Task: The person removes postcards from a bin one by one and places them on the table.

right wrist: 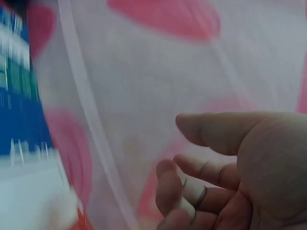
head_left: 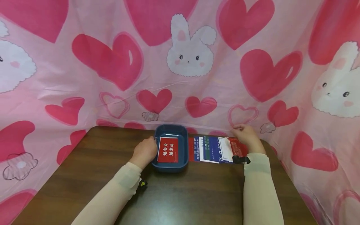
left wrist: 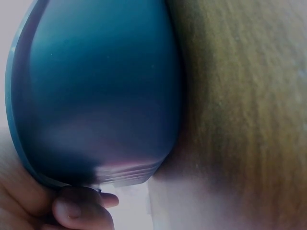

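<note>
A: What is each hand doing?

B: The left hand [head_left: 145, 151] grips the near-left rim of the dark blue tray [head_left: 182, 137]; in the left wrist view a fingertip curls under that rim, so the hold is real but sits at one edge only. The right hand [head_left: 247, 137] hangs over the far end of the row of cards [head_left: 213, 149], with fingers loosely bent and nothing between them in the right wrist view.

A: Where is the tray?

B: It sits on the brown table [head_left: 197, 193] near the back edge, just left of the card row and nearly touching it. One red card [head_left: 168, 150] lies flat inside it.

A: What could go wrong?

B: I judge that the one-sided grip could tilt or swivel the tray if the hand pulls, and the red card could then slide to a wall or tip out. The tray could also nudge the nearest card and disturb the row. On the right, the cards overlap, so the fingers might drag two together. The pink bunny cloth [head_left: 191, 56] hangs close behind and could snag a finger.

A: Counts?

B: One tray, one red card in it, two hands. The row shows roughly four or five overlapping cards; I cannot tell exactly.
</note>
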Available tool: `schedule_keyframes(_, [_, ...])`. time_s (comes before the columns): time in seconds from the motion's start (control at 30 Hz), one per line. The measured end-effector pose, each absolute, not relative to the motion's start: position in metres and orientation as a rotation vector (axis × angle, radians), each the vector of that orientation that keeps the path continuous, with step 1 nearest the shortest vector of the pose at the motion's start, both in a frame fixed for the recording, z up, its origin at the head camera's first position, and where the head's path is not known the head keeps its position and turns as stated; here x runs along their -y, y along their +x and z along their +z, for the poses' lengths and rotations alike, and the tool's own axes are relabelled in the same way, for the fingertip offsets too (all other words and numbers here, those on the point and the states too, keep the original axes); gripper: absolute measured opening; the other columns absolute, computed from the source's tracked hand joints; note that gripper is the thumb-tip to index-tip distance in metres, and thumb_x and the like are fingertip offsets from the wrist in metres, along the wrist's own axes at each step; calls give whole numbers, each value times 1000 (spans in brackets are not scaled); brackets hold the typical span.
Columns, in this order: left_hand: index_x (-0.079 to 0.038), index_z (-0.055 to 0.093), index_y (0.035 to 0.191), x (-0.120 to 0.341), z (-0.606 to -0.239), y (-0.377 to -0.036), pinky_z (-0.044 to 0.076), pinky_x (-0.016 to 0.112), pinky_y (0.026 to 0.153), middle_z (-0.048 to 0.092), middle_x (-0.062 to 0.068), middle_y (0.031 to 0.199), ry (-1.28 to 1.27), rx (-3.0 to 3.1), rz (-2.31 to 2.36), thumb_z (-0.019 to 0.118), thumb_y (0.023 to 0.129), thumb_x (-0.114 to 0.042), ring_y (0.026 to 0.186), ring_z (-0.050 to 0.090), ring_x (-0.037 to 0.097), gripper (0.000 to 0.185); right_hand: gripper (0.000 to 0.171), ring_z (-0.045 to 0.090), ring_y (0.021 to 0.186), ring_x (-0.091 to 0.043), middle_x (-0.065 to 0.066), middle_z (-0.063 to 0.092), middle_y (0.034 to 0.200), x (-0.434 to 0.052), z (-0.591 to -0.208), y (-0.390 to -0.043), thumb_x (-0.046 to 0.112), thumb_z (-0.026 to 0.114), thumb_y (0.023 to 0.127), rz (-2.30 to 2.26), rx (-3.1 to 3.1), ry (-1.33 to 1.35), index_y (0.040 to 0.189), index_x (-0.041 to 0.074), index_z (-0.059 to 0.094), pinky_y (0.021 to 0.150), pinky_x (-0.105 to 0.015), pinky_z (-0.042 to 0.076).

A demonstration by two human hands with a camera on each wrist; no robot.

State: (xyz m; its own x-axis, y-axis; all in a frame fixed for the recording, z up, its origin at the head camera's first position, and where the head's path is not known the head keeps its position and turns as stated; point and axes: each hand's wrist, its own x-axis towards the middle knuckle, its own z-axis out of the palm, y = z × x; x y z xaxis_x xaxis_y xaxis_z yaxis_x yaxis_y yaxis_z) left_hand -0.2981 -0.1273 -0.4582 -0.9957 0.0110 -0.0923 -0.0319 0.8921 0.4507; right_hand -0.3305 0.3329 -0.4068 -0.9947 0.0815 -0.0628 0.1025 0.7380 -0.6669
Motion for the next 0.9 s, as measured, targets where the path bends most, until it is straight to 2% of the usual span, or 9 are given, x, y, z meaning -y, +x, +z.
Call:
schedule_keyframes(0.2, [2, 65, 137, 123, -458, -299, 72, 59, 89, 79, 20, 116, -9, -2974, 704, 69, 111, -33, 91, 78, 30, 44, 57, 77, 114, -45, -29, 74, 137, -277, -392, -331, 44, 67, 113, -1219, -2827, 0, 150, 1, 66, 97, -50, 68])
schedule_keyframes(0.33, [3, 65, 136, 121, -458, -299, 71, 59, 89, 79, 21, 115, -3, -2970, 706, 70, 110, -32, 92, 78, 31, 44, 47, 78, 98, -37, -27, 77, 119, -242, -390, -334, 33, 64, 116, -1311, -2751, -125, 147, -3, 66, 87, -44, 70])
schedule_keyframes(0.47, [3, 65, 136, 122, -459, -299, 71, 59, 89, 79, 22, 116, -6, -2972, 691, 69, 111, -32, 93, 78, 33, 44, 43, 78, 91, -35, -21, 76, 104, -193, -385, -337, 24, 61, 118, -1414, -2576, -293, 148, -6, 63, 87, -46, 72])
schedule_keyframes(0.53, [3, 64, 136, 123, -460, -300, 71, 60, 89, 79, 22, 116, -10, -2976, 679, 67, 112, -32, 93, 78, 33, 43, 43, 80, 91, -37, -20, 76, 103, -164, -381, -338, 23, 63, 118, -1414, -2493, -344, 149, -6, 63, 87, -49, 73])
schedule_keyframes(0.67, [3, 65, 135, 125, -459, -300, 71, 60, 89, 79, 22, 116, -14, -2980, 682, 66, 112, -32, 93, 78, 33, 43, 39, 83, 89, -36, -24, 78, 105, -114, -382, -344, 25, 69, 115, -1275, -2457, -402, 143, -2, 67, 81, -43, 73])
schedule_keyframes(0.77, [4, 65, 135, 126, -460, -300, 71, 59, 87, 79, 22, 115, -16, -2975, 691, 68, 112, -33, 91, 78, 33, 44, 35, 84, 90, -35, -27, 80, 109, -88, -390, -353, 26, 71, 114, -1102, -2507, -395, 137, 0, 69, 75, -36, 72])
schedule_keyframes(0.9, [4, 65, 136, 127, -460, -300, 72, 58, 85, 79, 22, 113, -17, -2970, 687, 71, 110, -34, 89, 77, 32, 46, 31, 85, 89, -34, -23, 81, 104, -64, -400, -360, 27, 73, 112, -852, -2624, -346, 128, 0, 72, 72, -36, 71])
